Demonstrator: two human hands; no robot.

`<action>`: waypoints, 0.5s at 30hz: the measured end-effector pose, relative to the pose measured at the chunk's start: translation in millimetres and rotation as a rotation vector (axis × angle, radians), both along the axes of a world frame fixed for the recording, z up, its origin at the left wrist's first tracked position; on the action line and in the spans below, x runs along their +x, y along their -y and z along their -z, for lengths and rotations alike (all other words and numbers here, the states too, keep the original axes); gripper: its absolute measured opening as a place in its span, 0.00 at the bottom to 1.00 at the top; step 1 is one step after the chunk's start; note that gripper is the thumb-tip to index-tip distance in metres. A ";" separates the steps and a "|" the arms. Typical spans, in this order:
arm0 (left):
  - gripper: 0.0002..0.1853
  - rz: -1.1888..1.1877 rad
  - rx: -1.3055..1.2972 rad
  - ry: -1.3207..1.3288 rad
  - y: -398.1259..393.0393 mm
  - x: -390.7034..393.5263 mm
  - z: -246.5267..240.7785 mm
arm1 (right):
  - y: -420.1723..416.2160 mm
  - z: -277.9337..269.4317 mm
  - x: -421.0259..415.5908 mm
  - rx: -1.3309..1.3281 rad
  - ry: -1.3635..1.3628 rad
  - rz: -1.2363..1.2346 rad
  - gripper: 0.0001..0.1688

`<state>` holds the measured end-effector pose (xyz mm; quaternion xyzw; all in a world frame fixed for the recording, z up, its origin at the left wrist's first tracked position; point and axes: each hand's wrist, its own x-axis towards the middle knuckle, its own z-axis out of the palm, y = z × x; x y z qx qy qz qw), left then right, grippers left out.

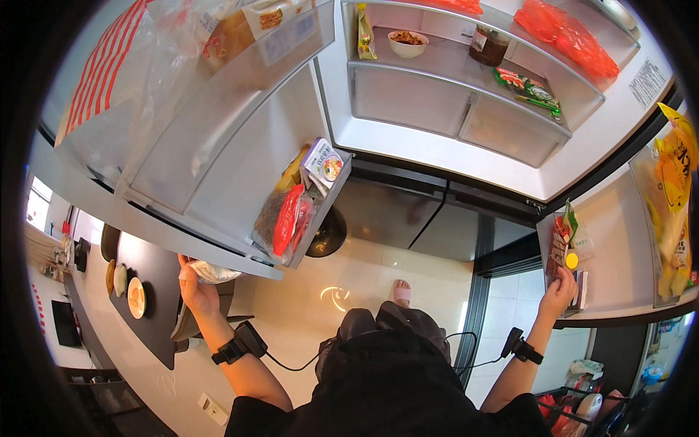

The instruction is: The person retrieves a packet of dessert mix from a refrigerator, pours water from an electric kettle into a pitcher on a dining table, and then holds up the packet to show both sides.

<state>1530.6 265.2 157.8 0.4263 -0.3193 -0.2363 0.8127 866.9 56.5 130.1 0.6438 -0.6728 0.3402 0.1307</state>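
Both doors of a refrigerator stand open before me. At the lower edge of the left door (191, 238), my left hand (200, 290) holds a pale plastic packet (214, 272), partly hidden by the door. My right hand (559, 294) is at the low bin of the right door (606, 273). Its fingers touch or lie just in front of the bin's edge, beside a red packet (557, 246) and a yellow cap (571, 260); whether they grip anything is unclear. The left door's low bin (322, 232) carries a red packet (288, 221) and a purple-and-white box (323, 163).
Inside the refrigerator, a shelf (448, 68) bears a white bowl of food (408, 43), a dark jar (490, 46) and a green packet (527, 87). A table (147, 273) with a plate (137, 297) stands left. A dark round object (327, 235) sits on the floor below the left door.
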 end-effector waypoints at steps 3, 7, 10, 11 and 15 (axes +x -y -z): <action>0.25 0.036 -0.017 -0.064 1.1 13.4 3.7 | -8.1 2.9 -13.2 -0.012 -0.086 0.085 0.17; 0.23 -0.022 -0.009 -0.113 -6.1 27.7 20.0 | -9.9 18.1 -25.7 0.078 -0.121 0.223 0.22; 0.21 0.069 -0.035 -0.144 -15.2 39.9 35.6 | -4.9 29.8 -29.7 0.107 -0.118 0.280 0.27; 0.21 0.135 -0.033 -0.154 -16.0 40.2 34.8 | -3.5 25.7 -22.0 0.120 -0.122 0.302 0.29; 0.31 0.176 0.096 0.077 -14.9 15.8 14.6 | -0.8 8.7 -6.0 0.111 -0.079 0.351 0.28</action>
